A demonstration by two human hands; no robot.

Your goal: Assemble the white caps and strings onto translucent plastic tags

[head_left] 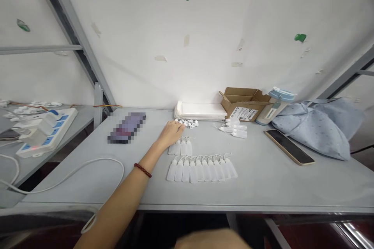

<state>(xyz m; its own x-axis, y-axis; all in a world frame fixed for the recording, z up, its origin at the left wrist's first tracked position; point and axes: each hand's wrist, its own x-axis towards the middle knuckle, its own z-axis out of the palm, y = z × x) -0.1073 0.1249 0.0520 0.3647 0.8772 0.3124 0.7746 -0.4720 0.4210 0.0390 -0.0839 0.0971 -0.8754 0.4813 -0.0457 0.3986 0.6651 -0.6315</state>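
My left hand [172, 133] reaches across the table to a small heap of white caps [192, 124]. Its fingers are bent and drawn together at the heap's left side; what they pinch, if anything, is too small to make out. Just below the hand lies a short row of white translucent squeeze bottles [183, 148] with thin loops. Nearer to me, a longer row of the same bottles [201, 169] lies side by side. My right hand [213, 239] shows only as a blurred patch at the bottom edge, with its fingers hidden.
Behind the caps lies a white stack [204, 111] beside an open cardboard box [245, 105]. More bottles [235, 128] lie before the box. Rightward are a cup [273, 107], a phone [289, 147] and a blue cloth bag [315, 124]. A white cable [96, 159] and power strip [58, 128] are at left.
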